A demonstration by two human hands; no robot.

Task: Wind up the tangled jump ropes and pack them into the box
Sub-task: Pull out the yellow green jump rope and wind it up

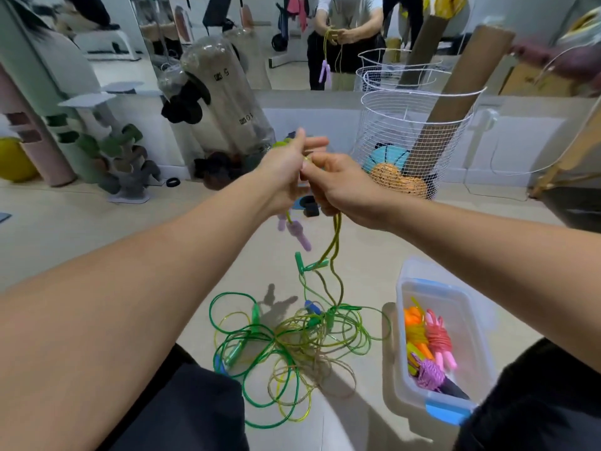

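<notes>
Head: hands [305, 177] hide rope [335, 242] grip.

Rope tangle [286, 346] crowds floor left of box [406, 336] (half full); wire basket [413, 141] beyond.

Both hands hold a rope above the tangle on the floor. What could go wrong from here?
1. The yellow-green rope held by the left hand and right hand runs into the green tangle; pulling may tighten knots.
2. The hanging purple handles could swing and snag.

One head-worn wide-angle view looks forward and down, close over seemingly floor-level work.
</notes>
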